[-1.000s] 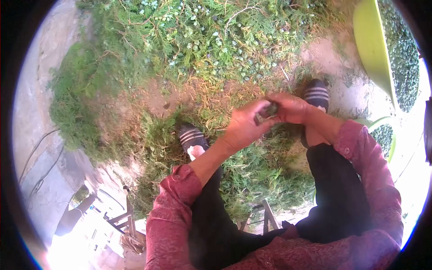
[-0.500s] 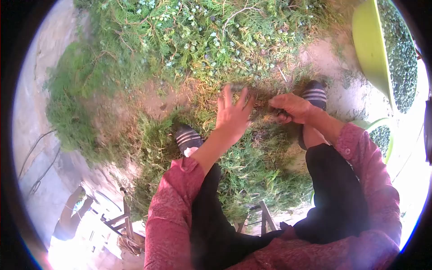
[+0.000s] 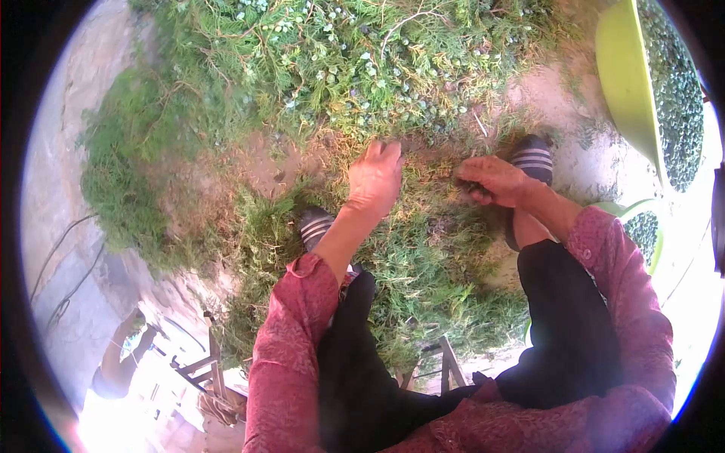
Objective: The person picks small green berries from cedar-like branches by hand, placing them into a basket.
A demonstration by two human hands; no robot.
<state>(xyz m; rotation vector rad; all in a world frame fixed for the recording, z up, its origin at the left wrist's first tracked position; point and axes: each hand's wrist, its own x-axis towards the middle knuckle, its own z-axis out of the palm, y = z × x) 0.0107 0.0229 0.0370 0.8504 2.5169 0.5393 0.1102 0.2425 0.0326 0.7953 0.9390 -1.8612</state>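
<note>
My left hand hovers low over dry clippings, just this side of the pile of evergreen branches dotted with pale blue-green cones. Its fingers are curled together; what they pinch, if anything, is hidden. To the right, near the striped slipper on my right foot, my right hand is closed with something dark showing under its fingers, too small to name. Loose green sprigs cover the ground between my feet.
A large lime-green basin full of small green cones stands at the upper right. Below it sits a smaller green container with similar contents. At the lower left are a wooden stool frame and a dark cable.
My left hand has drawn slightly left, and its spread fingers have curled closed. My right hand has stayed nearly in place, still closed.
</note>
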